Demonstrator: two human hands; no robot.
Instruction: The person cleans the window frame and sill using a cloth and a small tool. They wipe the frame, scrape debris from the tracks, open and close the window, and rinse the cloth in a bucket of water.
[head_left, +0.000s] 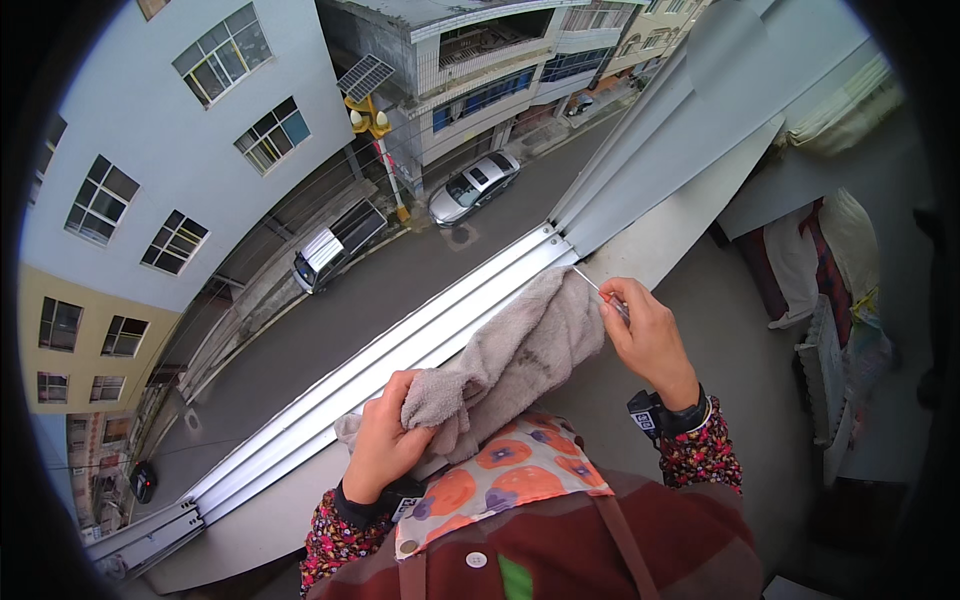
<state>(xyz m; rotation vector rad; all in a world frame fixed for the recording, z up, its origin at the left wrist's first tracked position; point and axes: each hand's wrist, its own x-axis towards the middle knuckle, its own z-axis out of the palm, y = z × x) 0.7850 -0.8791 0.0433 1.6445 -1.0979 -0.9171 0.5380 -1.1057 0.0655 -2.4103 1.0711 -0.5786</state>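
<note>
My left hand (pixel 385 437) is closed on a grey cloth (pixel 520 340), gripping one bunched end. The cloth lies over the sill along the inner side of a white window track (pixel 400 360). In my right hand (pixel 648 335) is a screwdriver (pixel 590 281) with a thin metal shaft. My fingers cover most of its handle, which shows a bit of red. The shaft points away from me, its tip at the cloth's far end near the corner where the track meets the window frame (pixel 655 165). Whether the tip touches the cloth or the sill, I cannot tell.
Beyond the track is a drop to a street (pixel 330 325) with a silver car (pixel 475 188), a small truck (pixel 340 240) and a lamp post (pixel 385 165). Piled fabric (pixel 835 260) lies indoors at the right. A patterned apron (pixel 510 465) covers my front, close to the sill.
</note>
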